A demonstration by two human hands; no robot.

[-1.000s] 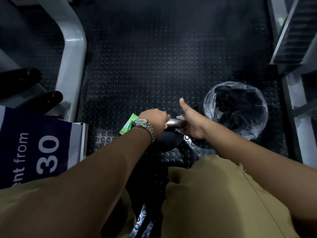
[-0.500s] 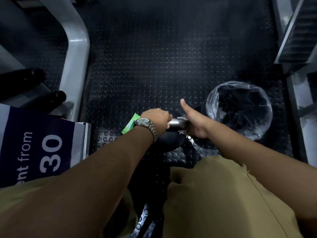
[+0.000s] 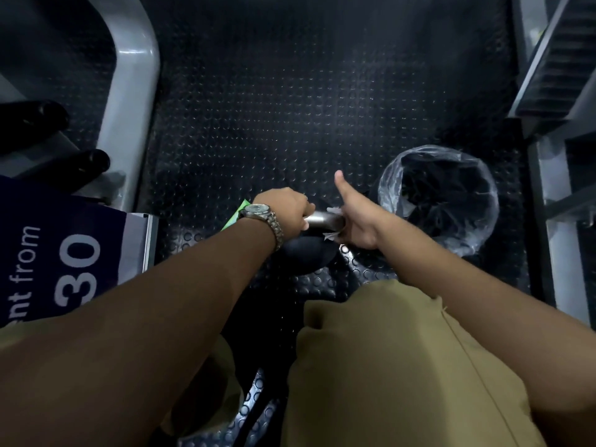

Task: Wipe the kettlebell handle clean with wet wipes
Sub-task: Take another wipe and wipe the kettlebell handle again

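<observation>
A black kettlebell point(image 3: 306, 253) stands on the studded rubber floor between my knees. Its silver handle point(image 3: 322, 218) shows between my two hands. My left hand point(image 3: 285, 212), with a metal watch on the wrist, grips the handle's left end. My right hand point(image 3: 358, 221) wraps a white wet wipe point(image 3: 332, 235) round the handle's right end, thumb sticking up. Bits of the wipe poke out above and below the fingers. A green wipes pack point(image 3: 237, 216) lies on the floor behind my left wrist, mostly hidden.
A round bin lined with a clear plastic bag point(image 3: 438, 195) stands just right of my right hand. A grey machine frame point(image 3: 129, 101) and a blue sign point(image 3: 64, 253) are on the left. Metal steps point(image 3: 554, 91) rise at the right.
My right hand has shifted slightly along the handle's right end, and more of the white wipe shows at its edges. My left hand keeps its grip.
</observation>
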